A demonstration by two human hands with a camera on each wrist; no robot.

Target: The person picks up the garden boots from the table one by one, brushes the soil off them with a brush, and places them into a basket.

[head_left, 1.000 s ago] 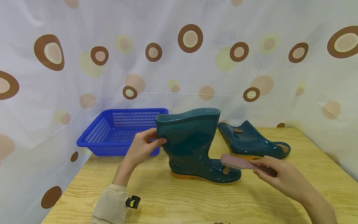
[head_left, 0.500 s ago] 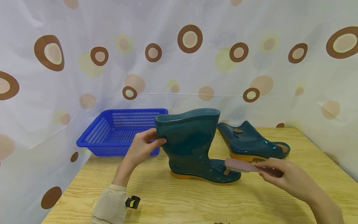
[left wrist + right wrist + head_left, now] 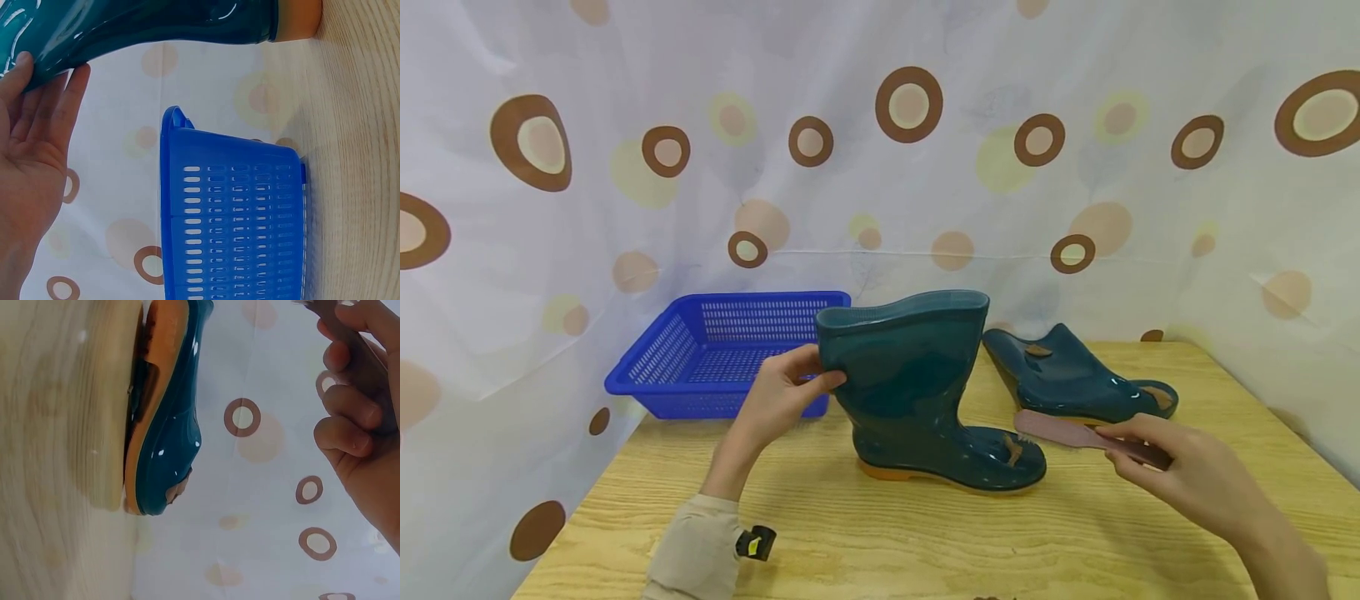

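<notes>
While my left hand [image 3: 782, 396] is pinching the dark green boot [image 3: 910, 375] by the back of its shaft, thumb on the near side, the boot is standing upright mid-frame, toe pointing right. My right hand [image 3: 1180, 467], lower right, is gripping the pink brush [image 3: 1060, 429], fingers curling round the handle. The brush head is hanging by the toe's upper right edge; bristle contact: can't tell. A brown patch [image 3: 1012, 448] is sitting on the toe, mud or something else, unclear. Judging the step as brushing that patch off: I should be keeping the shaft pinched so the boot isn't sliding or tipping, laying bristles flat on the patch, stroking short and light toward the toe tip. Second boot [image 3: 1071, 383], brown bits on it too, is lying right of centre, behind; blue basket [image 3: 700, 387] is sitting left of centre.
</notes>
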